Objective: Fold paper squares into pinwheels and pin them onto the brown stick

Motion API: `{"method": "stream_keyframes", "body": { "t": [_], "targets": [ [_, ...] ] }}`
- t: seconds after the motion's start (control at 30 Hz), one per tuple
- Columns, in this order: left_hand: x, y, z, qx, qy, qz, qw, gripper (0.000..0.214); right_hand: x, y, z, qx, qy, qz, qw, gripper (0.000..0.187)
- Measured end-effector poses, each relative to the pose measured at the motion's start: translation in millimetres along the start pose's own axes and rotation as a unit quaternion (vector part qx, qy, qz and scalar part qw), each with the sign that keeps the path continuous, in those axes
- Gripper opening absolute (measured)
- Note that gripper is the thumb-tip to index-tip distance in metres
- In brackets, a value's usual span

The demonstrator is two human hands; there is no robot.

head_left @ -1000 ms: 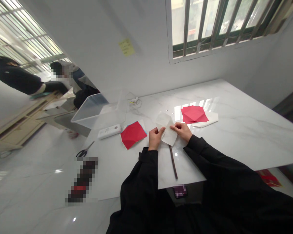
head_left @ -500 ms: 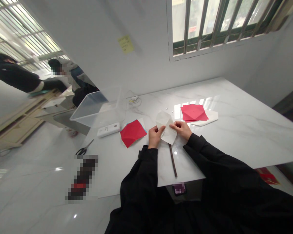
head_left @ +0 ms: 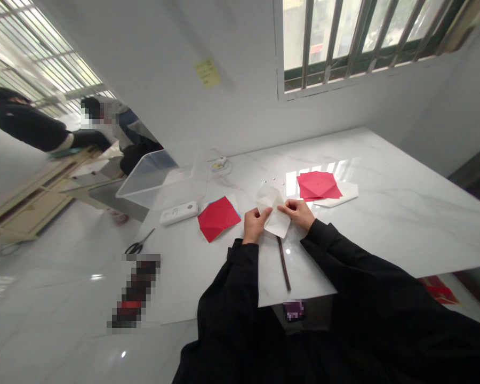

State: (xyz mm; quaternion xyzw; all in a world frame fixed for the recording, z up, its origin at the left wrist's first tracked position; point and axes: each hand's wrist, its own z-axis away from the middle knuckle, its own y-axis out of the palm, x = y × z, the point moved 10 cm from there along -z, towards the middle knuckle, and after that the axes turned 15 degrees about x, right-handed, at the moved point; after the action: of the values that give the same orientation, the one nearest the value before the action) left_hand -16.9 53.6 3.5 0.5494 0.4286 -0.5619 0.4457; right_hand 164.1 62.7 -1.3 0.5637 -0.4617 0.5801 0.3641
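Observation:
A white paper (head_left: 278,224), folded to an envelope-like shape with a pointed flap at its far end, is held just above the table. My left hand (head_left: 255,223) pinches its left edge between thumb and fingers. On the opposite edge, my right hand (head_left: 298,213) is closed in a pinch too. Under the paper's near end lies a thin dark brown stick (head_left: 284,266), its far end hidden. Red paper sheets (head_left: 218,218) rest to the left of my left hand. Beyond my right hand, folded red papers (head_left: 319,185) overlap a white paper piece (head_left: 346,193).
Scissors (head_left: 140,243) and a white power strip-like box (head_left: 179,213) lie on the left, near a clear plastic bin (head_left: 160,176). A cable (head_left: 221,166) runs by the wall. Two people (head_left: 28,122) are at the far left. The marble-patterned table (head_left: 404,213) stretches right.
Both hands keep their pinch on the white paper, almost unmoved. The paper's folds have shifted slightly between the thumbs. The whole view has drifted a little.

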Motion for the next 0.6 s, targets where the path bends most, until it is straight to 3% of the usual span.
{"method": "stream_keyframes", "body": {
  "t": [0.6],
  "targets": [
    [-4,3.2,0,0.016,0.014,0.018,1.000,0.056,4,15,-9,0.079,0.025,0.002,0.997,0.056]
  ]
}}
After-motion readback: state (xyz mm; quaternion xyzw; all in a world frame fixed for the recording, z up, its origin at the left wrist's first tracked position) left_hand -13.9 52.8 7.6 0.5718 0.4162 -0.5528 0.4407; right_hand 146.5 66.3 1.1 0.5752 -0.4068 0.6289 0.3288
